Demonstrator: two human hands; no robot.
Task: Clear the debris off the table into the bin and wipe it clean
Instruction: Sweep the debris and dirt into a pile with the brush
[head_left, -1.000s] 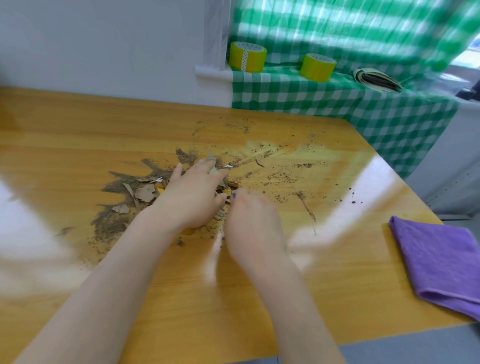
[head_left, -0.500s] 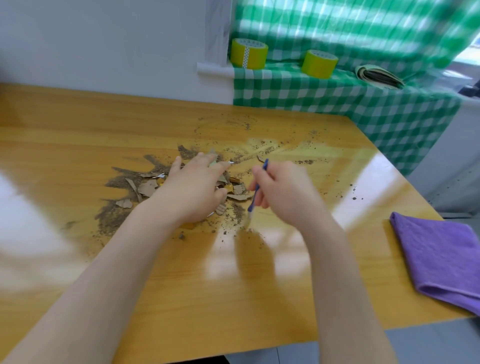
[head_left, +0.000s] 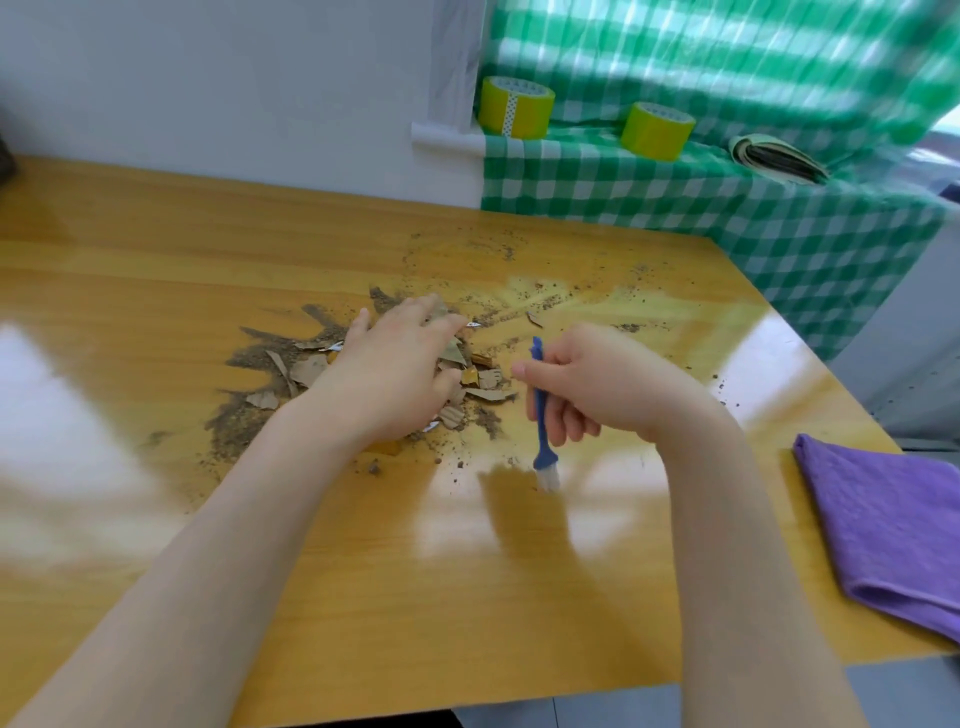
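A pile of debris, brown dirt with torn cardboard scraps, lies in the middle of the wooden table. My left hand rests palm down on the pile's right part, fingers spread over the scraps. My right hand grips a small blue-handled brush just right of the pile, its pale bristles touching the table. Loose dirt specks are scattered behind both hands. A folded purple cloth lies at the table's right edge. No bin is in view.
Behind the table a ledge covered with green checked cloth carries two yellow tape rolls and a rolled-up magazine. A white wall runs along the table's far side. The table's near edge is just below my forearms.
My right hand has moved right, away from my left hand, and now shows the blue brush with its bristles down on the table. My left hand stays on the pile.
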